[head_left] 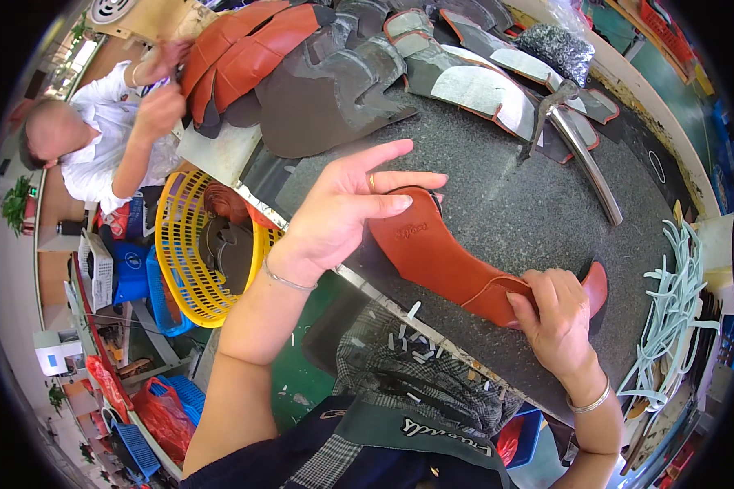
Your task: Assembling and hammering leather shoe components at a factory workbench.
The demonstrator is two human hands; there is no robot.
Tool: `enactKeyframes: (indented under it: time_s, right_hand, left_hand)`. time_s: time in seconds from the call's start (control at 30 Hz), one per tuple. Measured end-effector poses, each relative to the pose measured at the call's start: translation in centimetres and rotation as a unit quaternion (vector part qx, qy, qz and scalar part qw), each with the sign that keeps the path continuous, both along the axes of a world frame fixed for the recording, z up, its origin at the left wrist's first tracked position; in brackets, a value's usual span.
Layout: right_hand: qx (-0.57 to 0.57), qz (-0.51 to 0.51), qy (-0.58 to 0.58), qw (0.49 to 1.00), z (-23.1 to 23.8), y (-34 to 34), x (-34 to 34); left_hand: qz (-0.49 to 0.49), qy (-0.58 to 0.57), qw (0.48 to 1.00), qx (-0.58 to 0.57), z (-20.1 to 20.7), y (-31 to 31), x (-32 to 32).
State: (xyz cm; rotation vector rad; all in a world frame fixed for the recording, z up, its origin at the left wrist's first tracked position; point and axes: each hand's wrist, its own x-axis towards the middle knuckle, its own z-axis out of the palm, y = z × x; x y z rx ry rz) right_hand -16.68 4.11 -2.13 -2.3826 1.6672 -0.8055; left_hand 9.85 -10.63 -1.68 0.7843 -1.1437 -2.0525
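A curved, reddish-brown leather boot upper [436, 273] lies slantwise over the front edge of the dark worktable. At its upper left end, my left hand [338, 208] pinches the dark-lined rim between the thumb and a finger behind it, while the index finger sticks out. My right hand [556, 314] is closed round the lower right part, thumb in front. Past that hand, a rounded leather tip [595, 289] shows. A hammer [583, 167] with a shiny metal handle rests on the table beyond the upper.
Stacked reddish uppers [257, 57] and grey-lined pieces [481, 90] cover the far table [481, 191]. Pale blue strips [669, 318] hang at the right. A yellow basket [175, 248] with leather parts stands left, below a co-worker [98, 138] whose hands touch the reddish pile.
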Motion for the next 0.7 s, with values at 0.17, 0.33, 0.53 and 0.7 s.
enactKeyframes:
  time_s: [0.17,0.33,0.53,0.7]
  right_hand:
    - [0.011,-0.018,0.011,1.000,-0.5,-0.3,0.5]
    - [0.000,-0.018,-0.112,0.994,-0.8,-0.9,0.3]
    - [-0.106,-0.230,-0.159,0.954,2.6,-0.7,-3.8]
    - [-0.036,-0.217,-0.088,0.972,2.2,-1.9,-4.3]
  left_hand:
    - [0.125,-0.339,0.783,-0.507,-0.1,1.8,-1.7]
    - [-0.239,-0.274,0.719,-0.592,-1.1,6.9,-5.7]
    - [0.219,-0.268,0.293,-0.891,6.2,-10.2,-0.4]
    - [0.139,-0.794,0.288,-0.518,6.5,-24.8,18.3]
